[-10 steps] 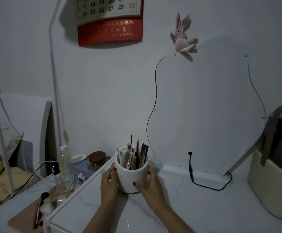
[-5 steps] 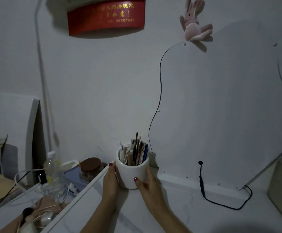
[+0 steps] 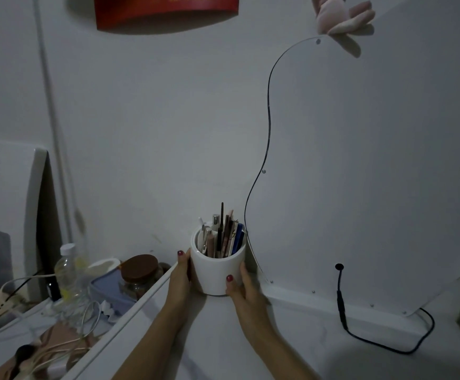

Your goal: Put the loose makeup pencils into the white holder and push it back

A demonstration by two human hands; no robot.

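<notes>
The white holder point(image 3: 218, 270) stands upright at the back edge of the tabletop point(image 3: 292, 341), close to the wall point(image 3: 155, 146) and just beside the lower left edge of the mirror panel point(image 3: 360, 174); whether it touches either cannot be told. It is packed with makeup pencils point(image 3: 223, 237), all standing tips up, and no loose pencil shows on the tabletop, so the filling looks done and only the last of the push remains.

Both hands cup the holder. The left hand point(image 3: 180, 278) lies flat against its left side, fingers together, thumb near the rim. The right hand point(image 3: 244, 290) wraps the lower right side, thumb pressed on the front. Neither is pinching anything; they press inward from the 2 sides.

The risks from here are few. A push too far right could knock the holder against the mirror panel's edge. A push applied high, near the rim, could tip it, since the tall pencils raise its weight and the base is narrower than the rim. The left edge of the tabletop is near the left hand, with a jar point(image 3: 139, 275) and a bottle point(image 3: 68, 272) on the lower surface just beyond; a sideways slip could send the holder off that edge. The black cable point(image 3: 360, 333) lies well apart to the right and should not interfere.
</notes>
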